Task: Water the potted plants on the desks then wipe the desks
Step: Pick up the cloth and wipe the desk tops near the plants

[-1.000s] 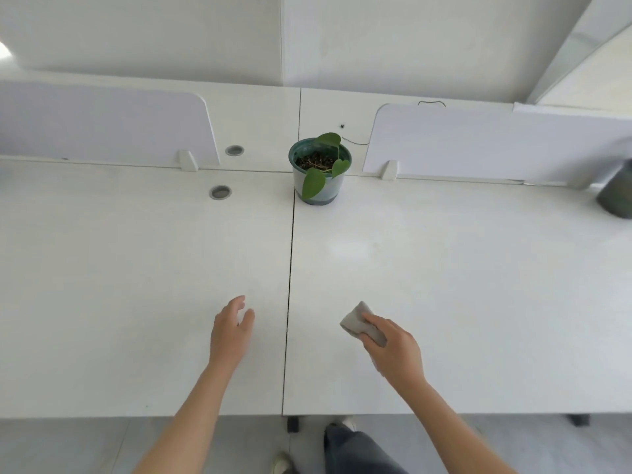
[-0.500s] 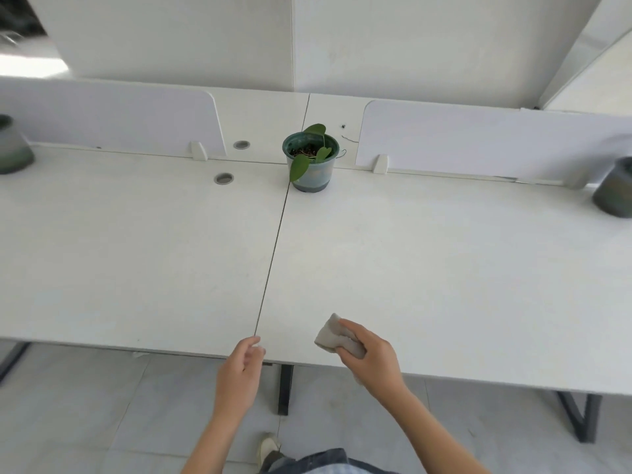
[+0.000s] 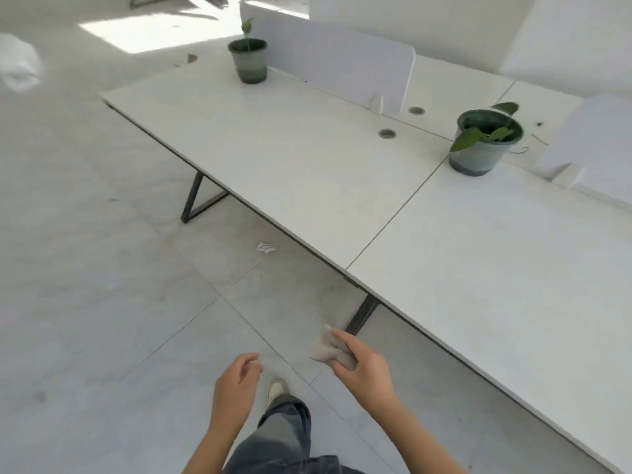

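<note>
My right hand (image 3: 366, 367) grips a crumpled grey cloth (image 3: 328, 348), held in the air over the floor just off the front edge of the white desks (image 3: 307, 172). My left hand (image 3: 236, 384) hangs beside it with loosely curled fingers and holds nothing. A green potted plant (image 3: 484, 145) stands at the seam between the two near desks. A second green pot (image 3: 248, 61) with a thin stem stands at the far left corner of the left desk.
White divider panels (image 3: 335, 59) run along the back of the desks, with two round cable holes (image 3: 387, 133) near them. Black metal legs (image 3: 195, 200) hold the desks up. A scrap of paper (image 3: 265, 248) lies on the grey tiled floor. My leg and shoe (image 3: 277, 391) are below.
I have stepped back and turned left; both hands have come off the desk edge and now hang over the floor. The cloth stays in my right hand. A far-left pot has come into view.
</note>
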Demonstrator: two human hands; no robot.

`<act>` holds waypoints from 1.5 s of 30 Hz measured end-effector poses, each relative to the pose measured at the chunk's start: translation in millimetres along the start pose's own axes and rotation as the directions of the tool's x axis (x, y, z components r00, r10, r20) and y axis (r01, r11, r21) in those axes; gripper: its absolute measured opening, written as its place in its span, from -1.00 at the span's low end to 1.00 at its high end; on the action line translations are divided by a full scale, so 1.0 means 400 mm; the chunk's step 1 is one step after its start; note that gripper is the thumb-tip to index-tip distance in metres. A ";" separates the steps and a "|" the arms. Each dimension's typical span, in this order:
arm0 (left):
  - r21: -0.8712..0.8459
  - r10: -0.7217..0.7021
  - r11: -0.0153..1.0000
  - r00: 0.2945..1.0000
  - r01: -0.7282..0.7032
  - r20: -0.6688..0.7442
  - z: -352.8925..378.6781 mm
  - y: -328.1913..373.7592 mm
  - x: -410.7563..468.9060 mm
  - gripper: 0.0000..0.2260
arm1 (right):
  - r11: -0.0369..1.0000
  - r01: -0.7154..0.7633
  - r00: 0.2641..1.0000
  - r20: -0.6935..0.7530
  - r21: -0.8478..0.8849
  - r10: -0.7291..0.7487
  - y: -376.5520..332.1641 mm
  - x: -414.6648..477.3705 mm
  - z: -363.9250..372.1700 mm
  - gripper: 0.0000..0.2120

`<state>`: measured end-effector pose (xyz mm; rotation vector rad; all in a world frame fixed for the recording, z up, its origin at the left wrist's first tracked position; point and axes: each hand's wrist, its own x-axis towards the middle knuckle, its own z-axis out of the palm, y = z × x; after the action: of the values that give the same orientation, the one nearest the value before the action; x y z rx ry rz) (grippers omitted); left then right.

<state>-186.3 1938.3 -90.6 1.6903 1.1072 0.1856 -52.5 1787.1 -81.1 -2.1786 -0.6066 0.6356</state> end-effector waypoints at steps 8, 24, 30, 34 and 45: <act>-0.048 -0.046 0.998 0.997 0.043 -0.069 -0.213 -0.089 0.052 -0.84 | 0.992 0.097 0.988 0.130 -0.086 -0.086 -0.171 0.068 0.216 -0.59; -0.162 -0.232 0.968 0.937 0.194 -0.262 -0.748 -0.251 0.338 -0.87 | 0.977 0.158 0.951 0.288 -0.145 -0.111 -0.580 0.306 0.672 -0.60; -0.091 -0.192 0.980 0.952 0.175 -0.238 -0.811 -0.190 0.583 -0.83 | 0.974 0.185 0.962 0.226 -0.127 -0.153 -0.682 0.550 0.715 -0.62; -0.098 -0.140 0.989 0.939 0.114 -0.314 -0.910 -0.101 0.767 -0.82 | 0.975 0.212 0.970 0.134 -0.063 -0.202 -0.821 0.770 0.729 -0.63; -0.235 -0.217 0.962 0.916 0.142 -0.337 -0.996 0.004 1.097 -0.89 | 0.974 0.215 0.963 0.181 -0.073 -0.199 -0.966 1.114 0.784 -0.63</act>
<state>-179.1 2530.9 -84.2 1.3894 1.4565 0.4917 12.2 2451.9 -69.3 -2.1210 -0.9599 0.6991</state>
